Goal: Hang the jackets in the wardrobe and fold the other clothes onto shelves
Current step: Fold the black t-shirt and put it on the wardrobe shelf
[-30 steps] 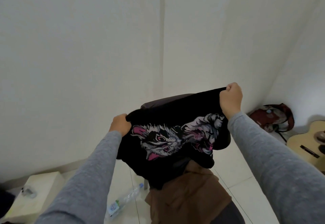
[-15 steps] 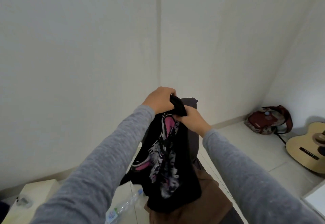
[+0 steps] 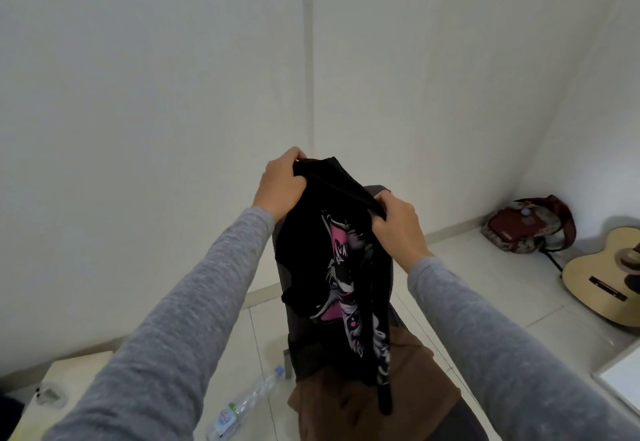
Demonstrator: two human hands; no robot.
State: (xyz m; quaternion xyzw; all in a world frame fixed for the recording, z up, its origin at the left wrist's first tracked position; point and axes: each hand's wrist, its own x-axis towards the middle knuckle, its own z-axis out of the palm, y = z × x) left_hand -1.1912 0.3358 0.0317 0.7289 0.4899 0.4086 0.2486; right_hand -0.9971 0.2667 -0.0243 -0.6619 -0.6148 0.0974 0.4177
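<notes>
Where cloth blocks the view: the grey chair shows only a top corner and a left strip of its back behind the black shirt. Its seat lies under a brown garment.
Cut off: the guitar runs out of view at the right edge. A white-topped object shows one corner at lower right.
Hard to make out: the shirt's pink-and-white print is creased into the fold and cannot be read. A small item on the pale low stand is blurred.
Floor: pale tiles. A clear plastic bottle lies on its side left of the chair.
Far corner: a red bag lies against the wall, near the guitar.
Walls: plain white, with a vertical seam above the hands.
Black shirt: held in the air in front of the chair, doubled lengthwise, hanging down over the brown garment.
Left hand: the higher one, fingers curled round the upper end of the shirt's top edge.
Right hand: lower and nearer, gripping the other end of the same edge, close to the left.
Sleeves: grey, both arms reaching forward.
</notes>
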